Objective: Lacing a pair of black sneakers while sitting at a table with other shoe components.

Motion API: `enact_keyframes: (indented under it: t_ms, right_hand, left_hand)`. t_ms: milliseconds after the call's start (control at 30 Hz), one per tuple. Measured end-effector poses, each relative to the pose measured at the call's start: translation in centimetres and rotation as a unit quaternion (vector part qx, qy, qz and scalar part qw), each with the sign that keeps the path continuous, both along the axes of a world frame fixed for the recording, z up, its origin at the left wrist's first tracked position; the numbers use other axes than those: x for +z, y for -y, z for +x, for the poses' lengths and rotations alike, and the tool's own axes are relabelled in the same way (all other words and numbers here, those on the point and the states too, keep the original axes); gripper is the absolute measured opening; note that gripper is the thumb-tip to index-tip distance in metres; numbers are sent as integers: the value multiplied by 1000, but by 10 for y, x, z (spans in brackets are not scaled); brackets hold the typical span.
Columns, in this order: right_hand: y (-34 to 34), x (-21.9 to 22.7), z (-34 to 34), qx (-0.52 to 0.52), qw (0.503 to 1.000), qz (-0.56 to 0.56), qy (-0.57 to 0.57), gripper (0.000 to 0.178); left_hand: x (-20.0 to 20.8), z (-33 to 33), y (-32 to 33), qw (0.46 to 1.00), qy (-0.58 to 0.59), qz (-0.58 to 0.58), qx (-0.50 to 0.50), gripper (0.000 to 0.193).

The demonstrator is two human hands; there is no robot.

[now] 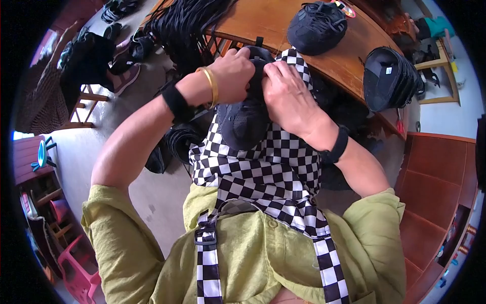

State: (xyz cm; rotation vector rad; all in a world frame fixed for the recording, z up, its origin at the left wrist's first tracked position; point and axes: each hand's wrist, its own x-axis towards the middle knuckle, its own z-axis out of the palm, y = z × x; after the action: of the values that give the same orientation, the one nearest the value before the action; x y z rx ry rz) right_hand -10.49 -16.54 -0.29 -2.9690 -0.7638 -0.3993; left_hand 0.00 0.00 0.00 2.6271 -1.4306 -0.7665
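A black mesh shoe upper lies over my lap with its toe toward me, on a black-and-white checked apron. My left hand is closed, its curled fingers gripping the upper near its opening. Close beside it, my right hand pinches the upper's right side, thumb and fingers pressed together. The fingertips are partly hidden, so any lace between them cannot be made out. Behind my left hand, a thick bundle of black laces hangs over the table's edge.
The wooden table holds a stack of black uppers, with another nested stack at its right edge. More black pieces lie below on the left. Another person sits at far left. A pink chair stands lower left.
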Motion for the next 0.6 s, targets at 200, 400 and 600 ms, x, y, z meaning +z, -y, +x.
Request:
enact_keyframes:
  t_ms: [200, 400, 600]
  right_hand:
    - [31, 13, -35, -21, 999, -26, 41, 15]
    - [104, -8, -54, -53, 998, 15, 41, 9]
    - [217, -2, -110, -223, 970, 55, -81, 5]
  left_hand:
    - [-1, -43, -34, 907, 375, -187, 30, 32]
    - [-41, 6, -137, 875, 413, -117, 224, 17]
    - [-100, 55, -256, 877, 311, -242, 275, 15]
